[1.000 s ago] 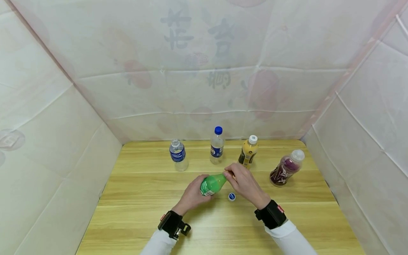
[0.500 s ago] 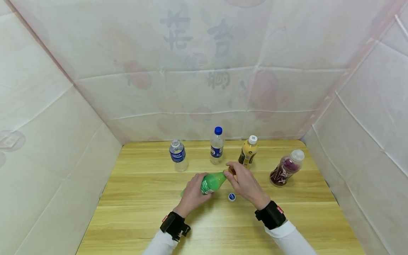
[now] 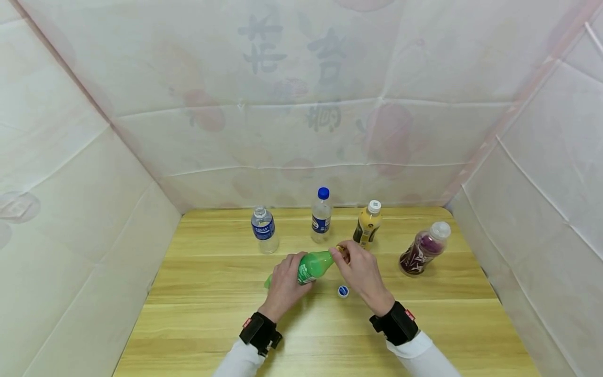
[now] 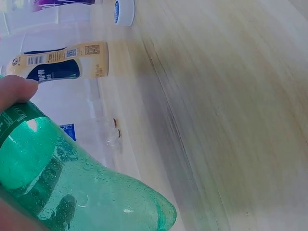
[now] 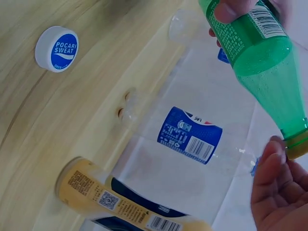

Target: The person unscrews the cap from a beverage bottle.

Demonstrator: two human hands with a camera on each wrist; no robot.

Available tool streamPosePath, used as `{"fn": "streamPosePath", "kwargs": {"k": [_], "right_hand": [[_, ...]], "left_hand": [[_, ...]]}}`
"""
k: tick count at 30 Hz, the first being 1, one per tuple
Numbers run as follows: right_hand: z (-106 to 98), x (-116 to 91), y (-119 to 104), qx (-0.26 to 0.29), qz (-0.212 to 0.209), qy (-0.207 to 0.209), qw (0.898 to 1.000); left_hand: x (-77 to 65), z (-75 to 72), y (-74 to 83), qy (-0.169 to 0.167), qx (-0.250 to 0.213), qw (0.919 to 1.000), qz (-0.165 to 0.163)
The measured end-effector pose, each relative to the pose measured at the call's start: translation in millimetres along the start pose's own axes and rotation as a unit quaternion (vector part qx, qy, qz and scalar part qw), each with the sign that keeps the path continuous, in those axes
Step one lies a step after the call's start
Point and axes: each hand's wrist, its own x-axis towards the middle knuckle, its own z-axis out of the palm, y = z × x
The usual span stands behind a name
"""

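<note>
My left hand [image 3: 285, 283] grips a green plastic bottle [image 3: 314, 266] round its body and holds it tilted above the table, neck toward the right. The label and liquid inside show in the right wrist view, and droplets line the clear green base [image 4: 120, 199] in the left wrist view. At the neck, the thumb and fingers of my right hand [image 3: 363, 272] pinch the yellow cap [image 5: 297, 144], which is still on the bottle. Below the hands a white cap with a blue top [image 3: 343, 291] lies on the table; it reads Pocari Sweat in the right wrist view.
Behind the hands stand an uncapped clear bottle with a blue label [image 3: 265, 230], a blue-capped clear bottle [image 3: 321, 217] and a yellow bottle with a white cap [image 3: 367, 225]. A dark purple bottle [image 3: 421, 254] is to the right. Pale cloth walls enclose the wooden table [image 3: 198, 314].
The left hand has turned slightly, and the bottle's base now shows past it on the left. My right wrist has shifted a little left while its fingers turn at the cap.
</note>
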Motion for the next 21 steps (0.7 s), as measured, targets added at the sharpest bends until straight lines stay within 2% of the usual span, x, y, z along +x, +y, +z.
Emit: {"fn": "streamPosePath", "kwargs": {"k": [3, 8, 14, 21], "right_hand": [[0.1, 0.5, -0.6, -0.001, -0.01, 0.004, 1.0], [-1.4, 1.3, 0.4, 0.014, -0.033, -0.016, 0.999], [-3.9, 3.4, 3.5, 0.03, -0.07, -0.021, 0.997], [-7.6, 5.2, 5.2, 0.045, -0.09, -0.033, 0.994]], "left_hand": [[-0.2, -0.1, -0.2, -0.004, -0.007, 1.0, 0.001], [-1.8, -0.7, -1.9, -0.019, -0.038, 0.9991, -0.006], [-1.3, -2.2, -2.6, -0.028, -0.061, 0.9977, 0.005], [-0.2, -4.7, -1.3, -0.036, -0.095, 0.9947, 0.012]]}}
